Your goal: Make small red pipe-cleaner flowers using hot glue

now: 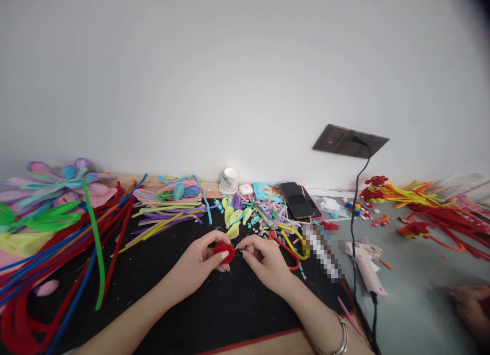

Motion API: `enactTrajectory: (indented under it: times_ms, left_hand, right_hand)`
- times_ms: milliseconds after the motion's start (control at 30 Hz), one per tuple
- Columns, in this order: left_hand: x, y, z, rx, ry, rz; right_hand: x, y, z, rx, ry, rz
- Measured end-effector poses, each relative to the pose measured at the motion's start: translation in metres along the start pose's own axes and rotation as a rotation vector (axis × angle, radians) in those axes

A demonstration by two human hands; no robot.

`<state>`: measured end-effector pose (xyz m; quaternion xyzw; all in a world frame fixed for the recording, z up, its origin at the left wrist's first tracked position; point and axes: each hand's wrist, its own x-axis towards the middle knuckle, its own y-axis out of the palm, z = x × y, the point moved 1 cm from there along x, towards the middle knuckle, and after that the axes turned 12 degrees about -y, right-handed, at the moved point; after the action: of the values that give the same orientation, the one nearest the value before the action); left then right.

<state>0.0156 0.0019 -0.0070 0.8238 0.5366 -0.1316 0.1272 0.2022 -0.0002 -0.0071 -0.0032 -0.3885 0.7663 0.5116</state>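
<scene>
Between the thumb and fingers of my left hand (pixel 202 255) is a rounded red piece (pixel 225 253), glossy or fuzzy, I cannot tell which. Close beside it, the thumb and forefinger of my right hand (pixel 264 260) pinch together at a small dark bit (pixel 240 252) too tiny to name. Both hands are over the black mat (pixel 225 314). Just beyond my fingertips lie yellow-green petal shapes (pixel 231 219) made of pipe cleaners, with a pair of scissors (pixel 265 215) behind my right hand. Red and yellow pipe-cleaner loops (pixel 294 252) lie right of that hand.
Pipe cleaners (pixel 168 214) and a large fuzzy flower (pixel 65 181) fill the left side. Along the wall stand paper cups (pixel 229 180) and phones (pixel 296 200). At right, a corded glue gun (pixel 365 268) lies on a grey surface; another person's hand (pixel 472 306) shows at the edge.
</scene>
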Motion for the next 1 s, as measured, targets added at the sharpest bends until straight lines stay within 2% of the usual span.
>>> enactTrajectory:
  times_ms: [667, 833, 1000]
  left_hand:
    - [0.0017, -0.0019, 0.0048, -0.028, 0.010, -0.002]
    - [0.0009, -0.0028, 0.0035, -0.044, 0.016, -0.008]
    - [0.0020, -0.0050, 0.0052, -0.042, 0.029, -0.010]
  right_hand:
    - [0.0008, -0.0004, 0.0006, 0.014, 0.002, 0.023]
    - [0.0003, -0.0023, -0.0008, 0.076, 0.025, -0.067]
    - [0.0034, -0.0044, 0.0009, 0.330, 0.043, -0.178]
